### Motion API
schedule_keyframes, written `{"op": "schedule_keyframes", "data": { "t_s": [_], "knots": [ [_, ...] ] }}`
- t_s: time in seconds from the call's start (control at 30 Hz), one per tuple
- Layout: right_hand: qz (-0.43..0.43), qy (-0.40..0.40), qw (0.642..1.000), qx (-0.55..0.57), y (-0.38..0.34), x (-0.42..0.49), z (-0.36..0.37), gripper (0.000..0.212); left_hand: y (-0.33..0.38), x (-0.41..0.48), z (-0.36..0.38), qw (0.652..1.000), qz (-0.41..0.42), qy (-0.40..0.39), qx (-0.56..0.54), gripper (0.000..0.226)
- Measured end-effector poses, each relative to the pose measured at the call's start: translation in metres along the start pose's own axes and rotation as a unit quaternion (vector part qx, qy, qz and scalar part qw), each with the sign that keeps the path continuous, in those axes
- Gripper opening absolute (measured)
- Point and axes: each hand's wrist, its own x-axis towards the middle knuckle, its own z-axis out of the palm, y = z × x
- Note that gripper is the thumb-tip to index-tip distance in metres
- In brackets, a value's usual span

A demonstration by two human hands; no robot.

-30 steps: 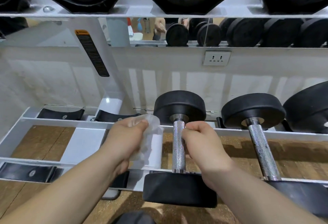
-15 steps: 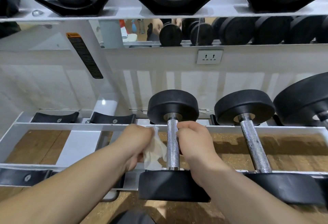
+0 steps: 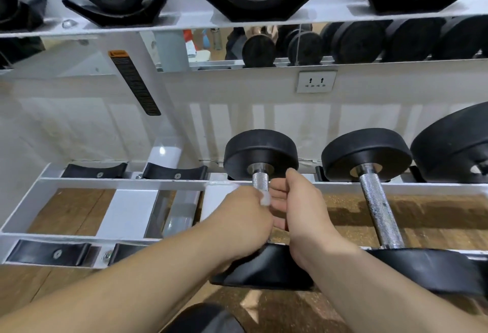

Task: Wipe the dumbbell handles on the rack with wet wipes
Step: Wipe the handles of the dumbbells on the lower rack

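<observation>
Wrapping the white wet wipe (image 3: 265,199) fully round the knurled steel handle (image 3: 260,180) of the small black round-headed dumbbell (image 3: 261,147) looks like the step in hand. A firm squeeze with a twist along the whole bar, up to both collars, would likely clean the knurling best.

The left hand (image 3: 237,216) grips the wipe, bunched against the bar's left side with only a scrap showing. The right hand (image 3: 301,208) curls its fingers round the same handle from the right, thumb raised, probably to steady it.

The dumbbell lies front-to-back on the lower tier of the white metal rack (image 3: 118,183), which carries black cradles (image 3: 174,171). Just beside it on the right lies a second black dumbbell (image 3: 377,206). Heavier ones sit in cradles on the upper shelf (image 3: 184,19).
</observation>
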Motion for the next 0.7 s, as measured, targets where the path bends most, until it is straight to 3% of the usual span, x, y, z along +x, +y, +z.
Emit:
{"op": "schedule_keyframes", "data": {
  "t_s": [0.07,0.27,0.4,0.47,0.57,0.7],
  "knots": [
    [-0.002,-0.013,1.0,-0.005,0.0,0.0,0.0,0.039,-0.001,-0.002,-0.003,0.999,-0.007,-0.001,0.041,0.027],
    [0.029,-0.009,1.0,0.004,-0.005,-0.006,-0.003,0.044,0.023,0.03,-0.003,0.991,-0.013,0.094,-0.09,0.021],
    [0.046,-0.02,0.999,0.011,-0.008,-0.002,-0.006,0.046,-0.003,0.005,-0.002,1.0,-0.03,0.007,0.005,0.025],
    [0.045,-0.028,0.999,0.007,-0.006,-0.001,-0.007,0.045,-0.006,0.0,-0.007,0.998,-0.049,-0.028,-0.004,0.029],
    [0.035,-0.027,0.999,0.005,-0.007,-0.002,-0.007,0.047,0.011,0.024,-0.009,0.994,-0.046,0.045,-0.083,0.026],
    [0.037,-0.026,0.999,0.01,-0.007,-0.002,-0.01,0.053,0.019,0.04,-0.001,0.992,-0.015,0.102,-0.072,0.023]
  ]
}}
